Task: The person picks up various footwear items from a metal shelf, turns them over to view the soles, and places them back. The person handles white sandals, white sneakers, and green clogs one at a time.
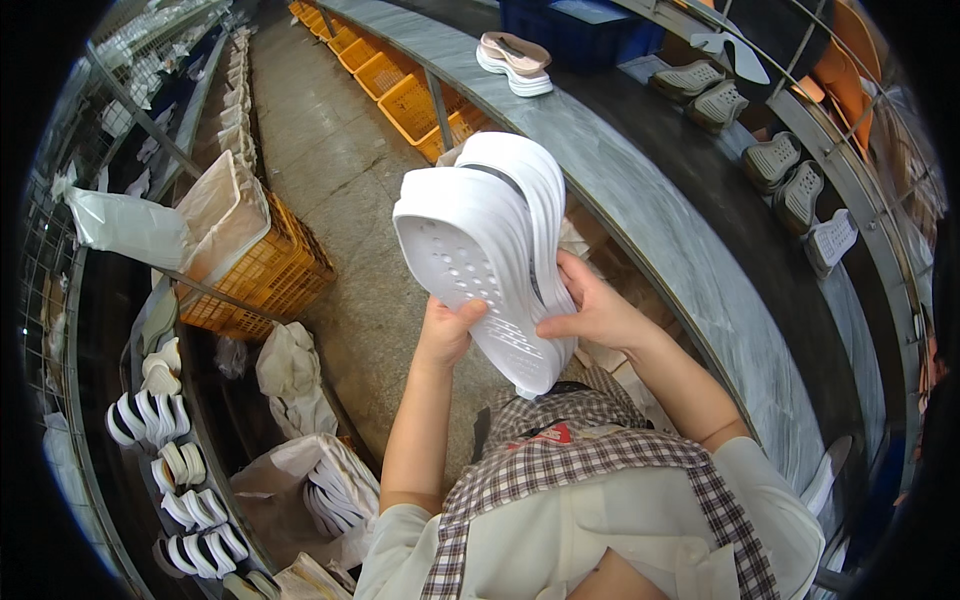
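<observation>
A stack of white shoe soles [490, 250], pressed flat together with a dotted face toward me, is held up in front of my chest. My left hand [445, 330] grips the stack's lower left edge, thumb on the front face. At the lower right side, my right hand [595, 310] clasps the stack, fingers wrapped round its edge. Both forearms rise from a checked apron [590, 450] at the bottom of the view.
A curved grey conveyor [690, 250] runs along the right, carrying grey soles [785, 175] and a pink-and-white pair [515, 62]. Orange crates [265, 275] stand on the floor left and ahead. A rack [170, 470] of white soles and a plastic bag [330, 490] of soles sit lower left.
</observation>
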Tool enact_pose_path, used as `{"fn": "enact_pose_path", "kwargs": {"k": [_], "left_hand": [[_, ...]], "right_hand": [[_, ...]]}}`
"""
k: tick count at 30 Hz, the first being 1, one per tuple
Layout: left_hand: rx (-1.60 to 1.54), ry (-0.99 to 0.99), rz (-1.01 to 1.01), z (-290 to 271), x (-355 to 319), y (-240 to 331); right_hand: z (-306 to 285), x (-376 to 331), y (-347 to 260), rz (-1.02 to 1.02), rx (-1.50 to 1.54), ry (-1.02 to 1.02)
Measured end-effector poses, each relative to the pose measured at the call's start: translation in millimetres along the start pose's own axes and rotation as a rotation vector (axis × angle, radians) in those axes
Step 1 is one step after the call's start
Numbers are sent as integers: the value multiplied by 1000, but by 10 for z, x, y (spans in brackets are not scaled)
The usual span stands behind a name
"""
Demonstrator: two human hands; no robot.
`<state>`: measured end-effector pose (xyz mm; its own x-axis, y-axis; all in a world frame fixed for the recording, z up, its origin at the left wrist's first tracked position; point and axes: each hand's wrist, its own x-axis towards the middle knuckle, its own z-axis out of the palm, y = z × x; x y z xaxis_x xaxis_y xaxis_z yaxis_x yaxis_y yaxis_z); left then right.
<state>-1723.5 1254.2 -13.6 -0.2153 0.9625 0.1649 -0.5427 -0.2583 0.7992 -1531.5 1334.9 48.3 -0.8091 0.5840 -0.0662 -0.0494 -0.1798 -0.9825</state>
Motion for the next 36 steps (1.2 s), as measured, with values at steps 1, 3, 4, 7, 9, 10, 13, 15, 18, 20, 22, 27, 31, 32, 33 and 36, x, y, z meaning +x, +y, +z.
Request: {"fn": "enact_pose_path", "kwargs": {"k": [1, 3, 4, 7, 9, 10, 13, 15, 18, 20, 22, 27, 31, 32, 33, 36], "left_hand": [[18, 4, -1, -12, -5, -3], [21, 0, -2, -35, -10, -3], [22, -3, -4, -42, -11, -1], [26, -12, 12, -48, -1, 3], [20, -15, 13, -47, 5, -1], [16, -19, 20, -48, 4, -5], [35, 0, 20, -74, -14, -21], [54, 21, 27, -101, -31, -24], [87, 32, 37, -83, -23, -15], [122, 120, 56, 2, -2, 15], [190, 363, 5, 190, 52, 6], [-360, 273, -211, 575, -90, 122], [-503, 236, -302, 470, -52, 132], [-478, 284, -353, 392, 33, 108], [-485, 239, -276, 342, 30, 72], [-352, 204, -168, 208, -5, 5]], "right_hand": [[-8, 3, 16, -8, 10, -13], [-27, 12, 43, -28, 16, -31], [-35, 19, 56, -22, 16, -32], [-60, 39, 90, -41, 19, -47], [-63, 40, 112, -56, 39, -58], [-61, 47, 122, -45, 43, -57], [-61, 57, 141, -59, 46, -60], [-70, 54, 148, -77, 27, -47], [-92, 50, 169, -109, -13, -69], [-102, 69, 195, -127, -130, -18], [-120, 117, 221, -167, -296, 42], [-286, 372, 226, -492, -752, 0], [-447, 286, 192, -321, -433, -66], [-451, 264, 204, -220, -310, -74], [-444, 236, 220, -188, -251, -56], [-367, 148, 285, -63, 38, -25]]}}
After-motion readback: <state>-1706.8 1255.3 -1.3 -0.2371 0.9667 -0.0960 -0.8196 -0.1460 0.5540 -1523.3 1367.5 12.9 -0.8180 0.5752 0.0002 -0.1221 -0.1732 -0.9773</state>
